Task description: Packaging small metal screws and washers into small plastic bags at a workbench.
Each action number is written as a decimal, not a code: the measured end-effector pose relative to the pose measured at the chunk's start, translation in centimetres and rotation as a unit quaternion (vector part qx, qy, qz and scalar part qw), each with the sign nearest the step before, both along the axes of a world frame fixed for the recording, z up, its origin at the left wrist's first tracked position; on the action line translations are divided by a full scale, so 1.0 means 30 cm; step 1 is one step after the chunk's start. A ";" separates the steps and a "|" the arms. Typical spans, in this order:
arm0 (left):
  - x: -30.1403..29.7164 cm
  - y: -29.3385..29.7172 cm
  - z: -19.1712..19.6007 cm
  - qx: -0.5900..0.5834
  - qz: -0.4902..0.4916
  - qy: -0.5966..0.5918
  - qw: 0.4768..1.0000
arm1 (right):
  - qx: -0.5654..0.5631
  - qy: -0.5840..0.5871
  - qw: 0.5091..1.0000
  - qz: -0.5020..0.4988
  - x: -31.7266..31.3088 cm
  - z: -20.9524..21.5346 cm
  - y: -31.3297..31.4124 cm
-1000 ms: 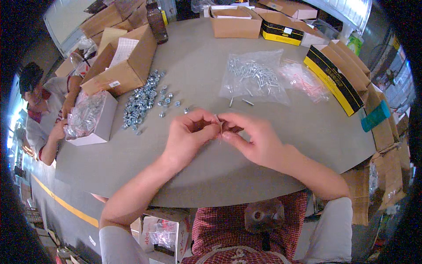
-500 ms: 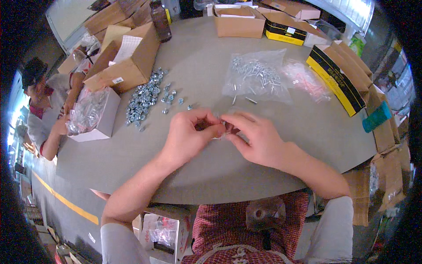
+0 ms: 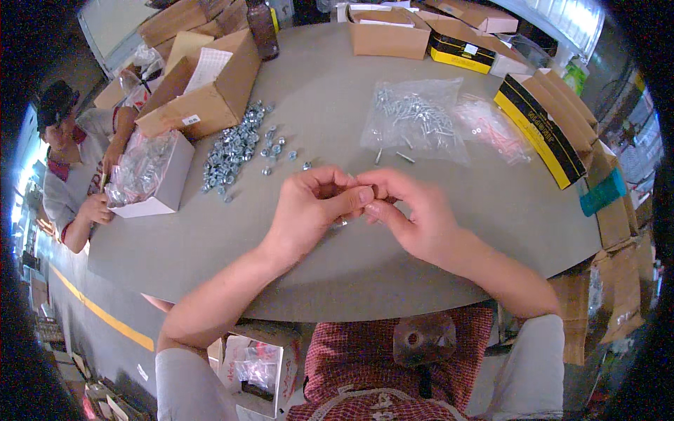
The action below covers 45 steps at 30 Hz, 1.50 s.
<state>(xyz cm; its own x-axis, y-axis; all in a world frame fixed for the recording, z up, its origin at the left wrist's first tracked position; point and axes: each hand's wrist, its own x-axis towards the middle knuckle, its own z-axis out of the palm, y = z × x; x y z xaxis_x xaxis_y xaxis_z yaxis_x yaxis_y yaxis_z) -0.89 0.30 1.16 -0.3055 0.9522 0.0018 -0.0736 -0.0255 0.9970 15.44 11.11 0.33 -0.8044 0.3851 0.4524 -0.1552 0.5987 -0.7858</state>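
**Both hands pinched on a small metal fastener above the surface**

The left hand and the right hand meet fingertip to fingertip over the middle of the grey surface. Both are closed in a pinch on a small fastener, of which only a glint of metal shows below the fingers; its exact form cannot be told. Such a part is judged light, stiff and smooth, so it slips easily. Take hold across its sides with thumb and forefinger, close to the tips.

Just beyond the hands lies a loose scatter of nuts, spread toward a brown cardboard box. To the right of the nuts sits a clear bag of screws, with a second bag of pink parts beside it. A white box with a plastic bag stands at the left edge, where another person's hand rests. Yellow-and-black boxes line the right rim.
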 end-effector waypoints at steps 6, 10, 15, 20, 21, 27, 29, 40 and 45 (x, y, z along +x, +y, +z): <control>-0.002 -0.001 -0.005 -0.009 -0.010 0.076 0.997 | 0.018 -0.019 0.999 -0.025 0.005 -0.018 0.027; -0.005 0.001 -0.016 -0.005 -0.017 0.091 0.996 | 0.054 -0.031 0.997 -0.039 0.006 -0.020 0.029; -0.006 0.002 -0.024 0.015 -0.011 0.067 0.998 | 0.076 -0.027 0.996 -0.040 0.005 -0.014 0.021; -0.011 -0.002 -0.020 0.009 -0.009 0.062 0.998 | 0.065 -0.022 0.997 -0.029 0.007 -0.014 0.022; -0.012 -0.001 -0.022 0.014 -0.009 0.050 0.999 | 0.050 -0.025 0.998 -0.023 0.007 -0.013 0.022; -0.004 -0.002 -0.037 0.061 -0.003 0.109 0.992 | 0.112 -0.018 0.993 -0.016 0.007 0.021 0.000; 0.018 -0.005 -0.028 0.071 -0.004 0.136 0.988 | 0.145 -0.032 0.989 -0.027 0.010 0.020 0.002; 0.009 -0.024 -0.005 0.055 0.028 0.266 0.962 | 0.080 -0.073 0.993 -0.045 0.023 0.017 0.022; 0.012 -0.013 -0.017 0.069 0.012 0.278 0.958 | 0.103 -0.096 0.990 -0.016 0.041 0.042 0.018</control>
<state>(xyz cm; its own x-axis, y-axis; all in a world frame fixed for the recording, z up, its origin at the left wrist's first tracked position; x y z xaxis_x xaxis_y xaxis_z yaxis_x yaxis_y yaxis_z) -0.54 -0.10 0.64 -0.2419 0.9240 0.2961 0.4709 -0.1550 0.8684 16.68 11.66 1.60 -0.8719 0.3269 0.3646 0.0064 0.7521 -0.6591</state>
